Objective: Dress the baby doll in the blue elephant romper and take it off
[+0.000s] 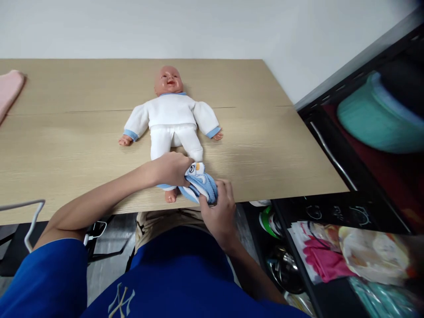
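A baby doll (171,110) in a white top and white trousers with blue cuffs lies face up on the wooden table (258,150), its feet toward me. Over its lower leg on the right, my left hand (174,169) grips a blue and white cloth (200,182) with a small animal face on it. The fingers of my right hand (218,201) are closed on the cloth's right edge. That foot of the doll is hidden by the cloth; the other foot is bare.
At the far left lies a pink cloth (9,90). A black shelf unit on the right holds a teal container (377,117), a pink item (326,260) and plastic bags. A white wire frame (33,221) stands at the near left edge.
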